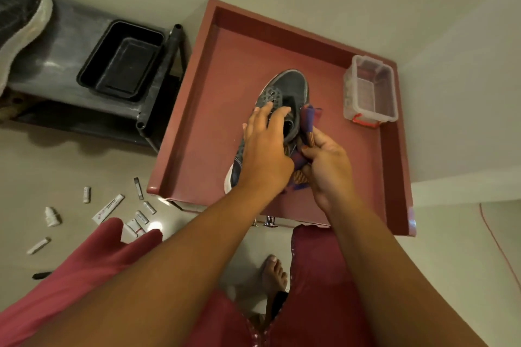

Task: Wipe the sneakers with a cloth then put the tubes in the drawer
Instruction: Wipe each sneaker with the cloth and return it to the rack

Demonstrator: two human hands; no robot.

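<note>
Over the open red drawer (197, 110), the grey sneaker (287, 93) sits steadied by the left hand (265, 146), fingers curled on its tongue. Bunching the purple cloth (308, 121), the right hand (327, 163) should rub firmly along the side. Tubes (108, 208) wait on the floor.

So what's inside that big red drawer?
A grey sneaker, held by the left hand while the right hand grips a purple cloth, and a clear plastic box. The drawer floor beneath them is hidden.
</note>
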